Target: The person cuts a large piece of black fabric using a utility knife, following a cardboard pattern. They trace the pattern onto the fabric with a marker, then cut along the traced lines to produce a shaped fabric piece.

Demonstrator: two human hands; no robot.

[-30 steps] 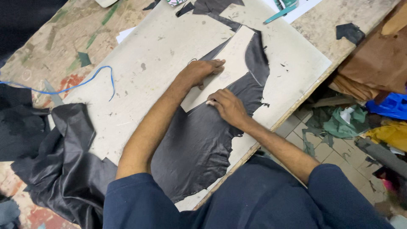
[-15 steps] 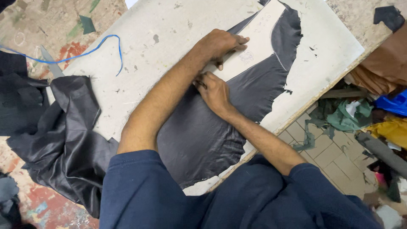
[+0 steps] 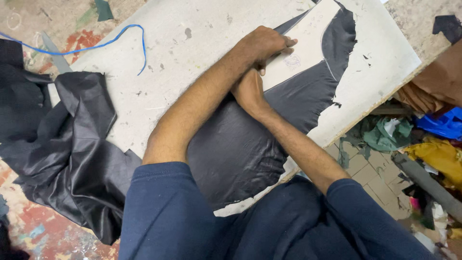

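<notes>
Your left hand (image 3: pixel 264 44) lies flat with fingers spread, pressing a pale card pattern (image 3: pixel 308 55) down onto the black leather (image 3: pixel 240 149). Your right hand (image 3: pixel 248 89) sits tucked just under the left forearm at the pattern's lower edge; its fingers are curled in, but whether they grip a tool or marker you cannot tell, as the left arm hides them. The pattern lies on the upper part of the leather, and the leather is spread on a white board (image 3: pixel 385 62) that tops the counter (image 3: pixel 38 14). Along the pattern's right side a thin light line shows on the leather, so by the look of it that edge is already traced or scored, while the lower edge under your right hand appears to be the part in hand. The large lower body of the leather looks unmarked. To your left, a crumpled heap of more black hide (image 3: pixel 72 144) hangs off the board, and a blue cord (image 3: pixel 120 36) curls beyond it. To your right, below the counter, coloured scraps (image 3: pixel 433 139) lie on the floor.
</notes>
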